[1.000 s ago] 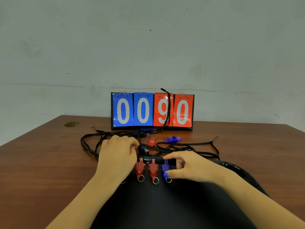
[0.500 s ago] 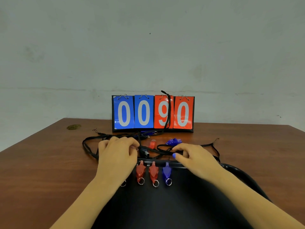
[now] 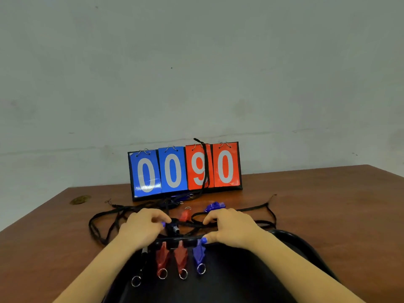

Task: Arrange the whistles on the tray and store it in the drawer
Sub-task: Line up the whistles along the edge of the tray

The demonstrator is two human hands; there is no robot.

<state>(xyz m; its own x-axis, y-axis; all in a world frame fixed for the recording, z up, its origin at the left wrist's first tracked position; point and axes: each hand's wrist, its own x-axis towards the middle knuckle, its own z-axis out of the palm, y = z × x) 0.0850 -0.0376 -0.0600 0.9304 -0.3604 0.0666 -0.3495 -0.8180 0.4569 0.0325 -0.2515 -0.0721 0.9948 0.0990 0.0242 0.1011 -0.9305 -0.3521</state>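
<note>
Evidently mid-sorting: three whistles (image 3: 181, 256) lie in a row against the tray (image 3: 290, 239) rim. Both hands, left hand (image 3: 143, 228) and right hand (image 3: 231, 226), pinch tangled cords (image 3: 102, 217) with curled fingers, likely freeing another whistle on the tabletop (image 3: 338, 204).

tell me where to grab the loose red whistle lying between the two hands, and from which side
Pinch the red whistle across its narrow body, coming from above. It lies on the table amid black lanyards, its metal ring pointing toward the scoreboard. The left hand and right hand flank it, so a side approach looks crowded and could snag cord.
</note>
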